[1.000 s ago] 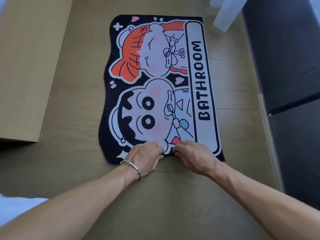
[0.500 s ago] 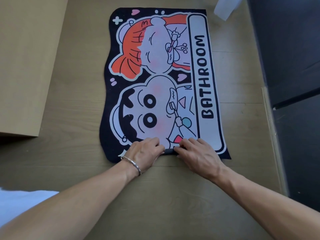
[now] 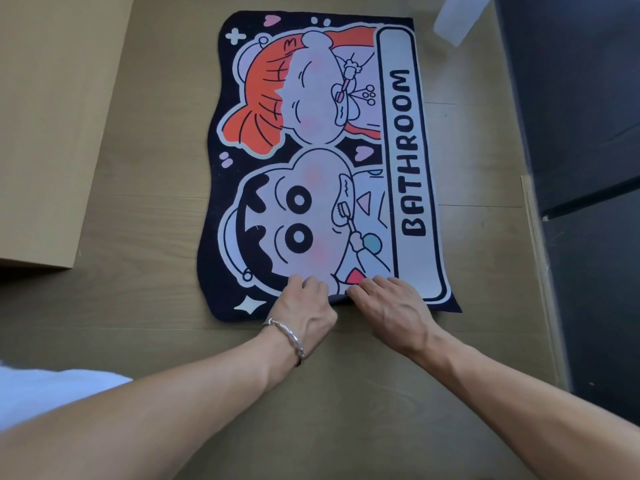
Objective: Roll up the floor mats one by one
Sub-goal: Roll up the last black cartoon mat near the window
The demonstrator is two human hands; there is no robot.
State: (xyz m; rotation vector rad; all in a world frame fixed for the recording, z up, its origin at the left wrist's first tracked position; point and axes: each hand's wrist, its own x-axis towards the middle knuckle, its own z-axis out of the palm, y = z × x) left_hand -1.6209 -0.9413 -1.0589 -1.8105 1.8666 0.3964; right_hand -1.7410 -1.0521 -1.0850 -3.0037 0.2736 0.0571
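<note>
Mat position: the floor mat (image 3: 322, 161) lies flat on the wooden floor (image 3: 145, 220), picture side up, with the word BATHROOM along its right side.
Long axis: it runs straight away from the person, so the near short edge (image 3: 341, 300) is the one at the hands and the far short edge is at the top of the view.
Left hand: the left hand (image 3: 304, 311) rests on the near edge, a little left of the middle; its fingers (image 3: 313, 283) are curled down on the mat, and a silver bracelet (image 3: 287, 336) sits on this wrist.
Right hand: the right hand (image 3: 389, 306) rests just beside the left one on the same edge; its fingers (image 3: 363, 287) are bent and press on the mat.
Grip state: both hands seem to pinch the near edge, which looks slightly lifted between them; I cannot tell how far the fingers reach under it.
Nearer hand: both are equally near, and together they cover only the middle of the edge; the 2 corners are free.
Coming move: I judge the roll must go forward, away from the body, along the long axis.
Progress: no turn of the roll is formed yet.
Surroundings: a cardboard box (image 3: 52, 126) stands well apart on the left.
</note>
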